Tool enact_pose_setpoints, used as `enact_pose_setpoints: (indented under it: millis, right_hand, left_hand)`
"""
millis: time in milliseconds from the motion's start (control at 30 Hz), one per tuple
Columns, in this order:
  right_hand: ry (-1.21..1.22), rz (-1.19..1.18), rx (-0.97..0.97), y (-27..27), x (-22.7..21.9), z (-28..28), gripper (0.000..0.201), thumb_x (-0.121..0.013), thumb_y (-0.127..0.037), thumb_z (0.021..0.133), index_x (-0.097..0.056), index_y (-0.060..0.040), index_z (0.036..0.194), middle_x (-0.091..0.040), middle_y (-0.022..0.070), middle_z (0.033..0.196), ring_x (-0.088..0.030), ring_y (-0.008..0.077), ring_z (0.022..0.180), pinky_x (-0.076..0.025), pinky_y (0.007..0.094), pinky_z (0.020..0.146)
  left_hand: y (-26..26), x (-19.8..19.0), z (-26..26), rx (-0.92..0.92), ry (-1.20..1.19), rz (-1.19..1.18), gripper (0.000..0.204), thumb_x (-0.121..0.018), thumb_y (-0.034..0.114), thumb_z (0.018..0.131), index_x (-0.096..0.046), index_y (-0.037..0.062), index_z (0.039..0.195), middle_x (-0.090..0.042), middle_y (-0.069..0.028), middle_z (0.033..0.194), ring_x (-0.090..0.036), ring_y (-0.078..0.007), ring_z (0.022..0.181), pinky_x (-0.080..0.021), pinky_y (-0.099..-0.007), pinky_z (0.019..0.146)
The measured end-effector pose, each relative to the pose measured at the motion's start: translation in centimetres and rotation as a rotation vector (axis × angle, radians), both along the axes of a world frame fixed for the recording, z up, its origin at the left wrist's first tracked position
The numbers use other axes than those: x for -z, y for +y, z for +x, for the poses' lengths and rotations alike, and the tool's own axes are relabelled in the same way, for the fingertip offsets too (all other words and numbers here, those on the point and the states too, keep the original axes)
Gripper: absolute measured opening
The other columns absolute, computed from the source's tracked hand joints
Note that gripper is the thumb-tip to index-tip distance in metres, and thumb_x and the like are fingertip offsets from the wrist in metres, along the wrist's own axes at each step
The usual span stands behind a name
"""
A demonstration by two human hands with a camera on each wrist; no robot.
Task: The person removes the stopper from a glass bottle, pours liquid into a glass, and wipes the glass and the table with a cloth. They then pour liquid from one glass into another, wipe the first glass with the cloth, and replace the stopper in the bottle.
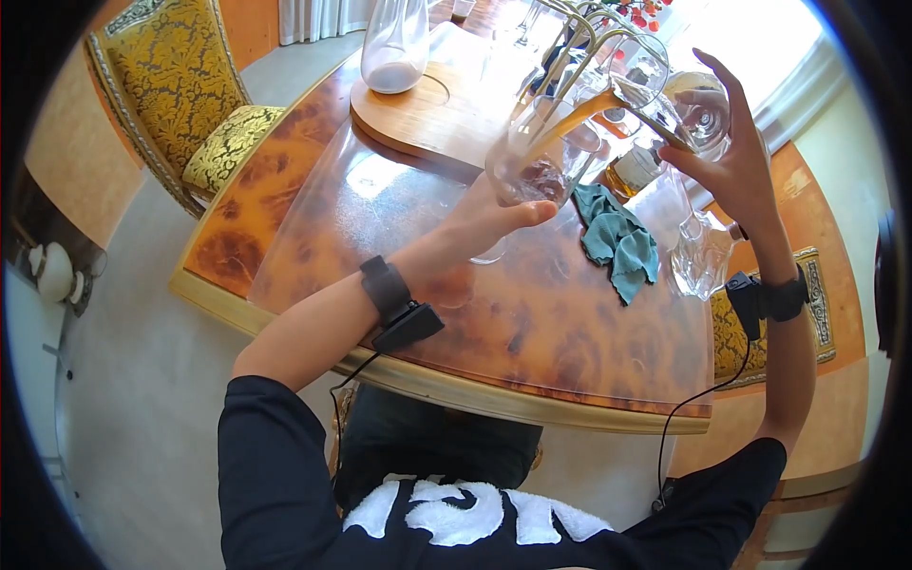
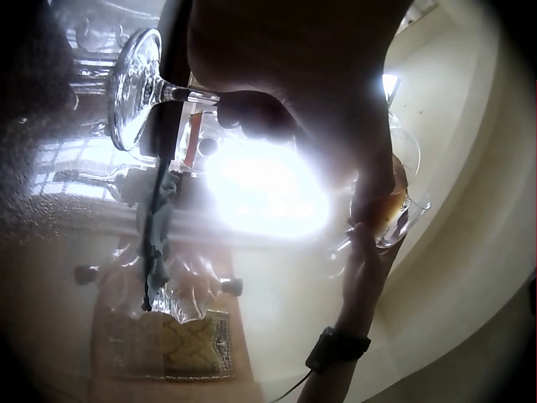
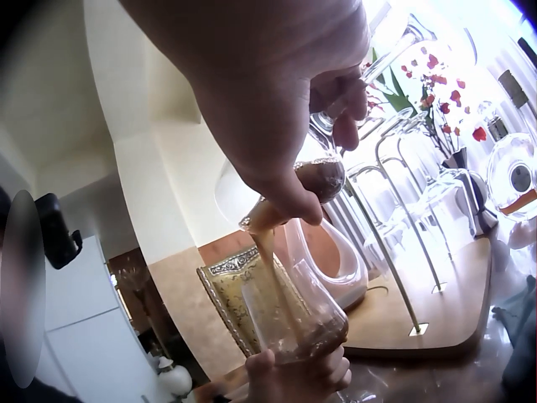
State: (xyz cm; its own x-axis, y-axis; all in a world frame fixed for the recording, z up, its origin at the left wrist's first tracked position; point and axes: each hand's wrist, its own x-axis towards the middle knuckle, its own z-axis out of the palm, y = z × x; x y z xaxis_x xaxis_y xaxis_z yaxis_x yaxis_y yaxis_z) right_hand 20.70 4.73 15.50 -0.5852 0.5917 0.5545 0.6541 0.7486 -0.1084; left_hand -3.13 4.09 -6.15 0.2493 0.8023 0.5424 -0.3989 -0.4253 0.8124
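Brown liquid (image 3: 265, 248) streams through the air!

The right hand (image 1: 741, 173) has its grip clamped on a tilted, clear stemmed glass (image 3: 327, 175), and out it pours, straight into a second clear, wide-bowled stemmed glass (image 3: 320, 326), held below in the clamped grip of the left hand (image 1: 494, 218) above the glossy brown marbled desk (image 1: 532, 332). A crumpled green cloth (image 1: 619, 245) lies nearby.

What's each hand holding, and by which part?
Left hand: a wine glass, by the bottom of its bowl. Right hand: a tipped glass, by its bowl near the stem.
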Motion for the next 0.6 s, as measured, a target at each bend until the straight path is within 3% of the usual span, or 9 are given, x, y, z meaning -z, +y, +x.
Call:
enact_pose_setpoints:
  millis: [200,300,367,600]
  right_hand:
    - [-0.081,0.097,-0.005,-0.1,-0.8,0.0,0.096,-0.087,-0.029,0.068,-0.038,-0.0239,0.15,-0.067,0.011,0.11,-0.062,0.0242,0.11,-0.044,0.0435,0.102]
    - [-0.121,0.142,-0.003,0.1,-1.1,0.1,0.096,-0.087,-0.028,0.068,-0.037,-0.0242,0.15,-0.067,0.0115,0.112,-0.062,0.0262,0.111,-0.044,0.0442,0.103]
    - [-0.136,0.151,0.003,0.1,-1.1,0.0,0.096,-0.087,-0.028,0.067,-0.037,-0.0243,0.15,-0.067,0.0116,0.113,-0.062,0.027,0.111,-0.044,0.0442,0.104]
    - [-0.248,0.259,-0.025,-0.4,-0.6,-2.3,0.091,-0.085,-0.024,0.071,-0.039,-0.0228,0.149,-0.064,0.0138,0.124,-0.062,0.0314,0.116,-0.048,0.0469,0.101]
  left_hand:
    - [-0.3,-0.1,0.0,-0.067,-0.032,0.016,0.061,-0.077,0.027,0.082,-0.05,0.0007,0.131,-0.047,-0.0094,0.125,-0.048,-0.02,0.116,-0.04,-0.0331,0.1]
    - [-0.5,-0.5,-0.2,0.059,-0.015,-0.035,0.057,-0.076,0.023,0.083,-0.049,0.0019,0.129,-0.052,-0.0076,0.12,-0.051,-0.0161,0.111,-0.042,-0.0312,0.096]
    - [-0.9,-0.5,0.0,-0.021,-0.052,-0.052,0.052,-0.075,0.02,0.083,-0.05,0.0031,0.126,-0.055,-0.0054,0.115,-0.054,-0.0135,0.106,-0.044,-0.0298,0.093]
    - [-1.0,-0.9,0.0,-0.026,-0.073,-0.049,0.05,-0.075,0.021,0.083,-0.052,0.0037,0.124,-0.056,-0.0045,0.112,-0.054,-0.014,0.106,-0.044,-0.0295,0.093]
